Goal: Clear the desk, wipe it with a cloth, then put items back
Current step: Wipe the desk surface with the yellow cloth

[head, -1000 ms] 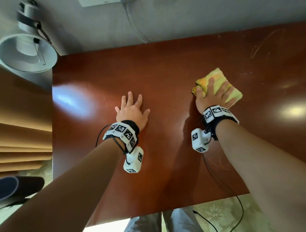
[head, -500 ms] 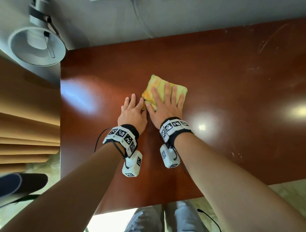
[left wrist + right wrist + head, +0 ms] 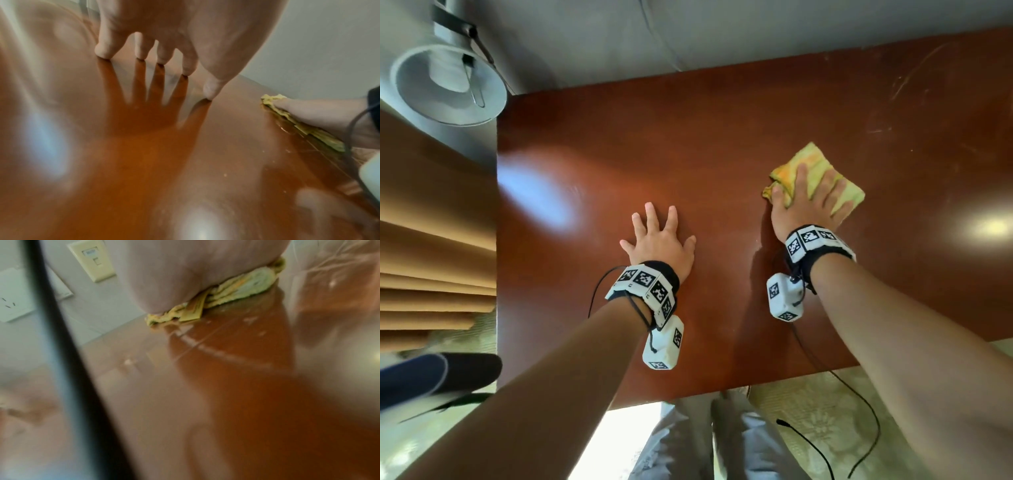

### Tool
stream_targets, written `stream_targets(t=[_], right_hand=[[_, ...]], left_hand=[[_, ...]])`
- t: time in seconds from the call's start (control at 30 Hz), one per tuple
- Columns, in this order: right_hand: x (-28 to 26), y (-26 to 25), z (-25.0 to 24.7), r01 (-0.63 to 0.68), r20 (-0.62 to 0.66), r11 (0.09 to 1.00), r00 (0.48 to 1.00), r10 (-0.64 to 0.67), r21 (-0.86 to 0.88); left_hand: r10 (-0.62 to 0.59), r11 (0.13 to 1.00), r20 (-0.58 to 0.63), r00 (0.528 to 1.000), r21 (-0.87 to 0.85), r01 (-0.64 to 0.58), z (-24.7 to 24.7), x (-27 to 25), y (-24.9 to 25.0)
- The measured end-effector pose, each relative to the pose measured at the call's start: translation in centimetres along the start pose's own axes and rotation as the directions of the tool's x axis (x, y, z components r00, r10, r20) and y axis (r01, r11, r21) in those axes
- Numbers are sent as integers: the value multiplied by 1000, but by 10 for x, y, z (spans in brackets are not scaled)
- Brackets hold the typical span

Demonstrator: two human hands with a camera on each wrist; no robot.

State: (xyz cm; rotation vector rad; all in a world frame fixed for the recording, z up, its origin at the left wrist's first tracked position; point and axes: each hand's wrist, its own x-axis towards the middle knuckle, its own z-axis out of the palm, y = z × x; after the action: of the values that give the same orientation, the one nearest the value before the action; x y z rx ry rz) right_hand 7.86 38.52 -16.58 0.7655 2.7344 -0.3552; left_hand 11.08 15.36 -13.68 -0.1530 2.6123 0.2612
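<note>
— While the right hand (image 3: pixel 806 205) presses flat, fingers straight, on the yellow cloth (image 3: pixel 822 171), where's the left?
— The left hand (image 3: pixel 659 241) lies spread on the desk (image 3: pixel 722 137), holding nothing, well apart from the cloth.

Lamp (image 3: pixel 448 85); wall sockets (image 3: pixel 92 259).

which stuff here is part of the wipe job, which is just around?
In the job:
- yellow cloth, pressed flat by right hand
- desk
- left hand, flat on the desk

Just around:
- grey lamp, off the desk's far left corner
- wall sockets
- loose black cable
</note>
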Motion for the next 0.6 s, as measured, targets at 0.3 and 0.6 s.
stream_targets(t=[0.3, 0.6], right_hand=[[-101, -77, 56, 445, 7, 894, 895, -445, -47], [-87, -49, 48, 441, 60, 896, 897, -438, -55]], left_hand=[[-60, 998, -36, 998, -37, 59, 13, -25, -18], [-93, 995, -48, 995, -28, 91, 21, -36, -30]])
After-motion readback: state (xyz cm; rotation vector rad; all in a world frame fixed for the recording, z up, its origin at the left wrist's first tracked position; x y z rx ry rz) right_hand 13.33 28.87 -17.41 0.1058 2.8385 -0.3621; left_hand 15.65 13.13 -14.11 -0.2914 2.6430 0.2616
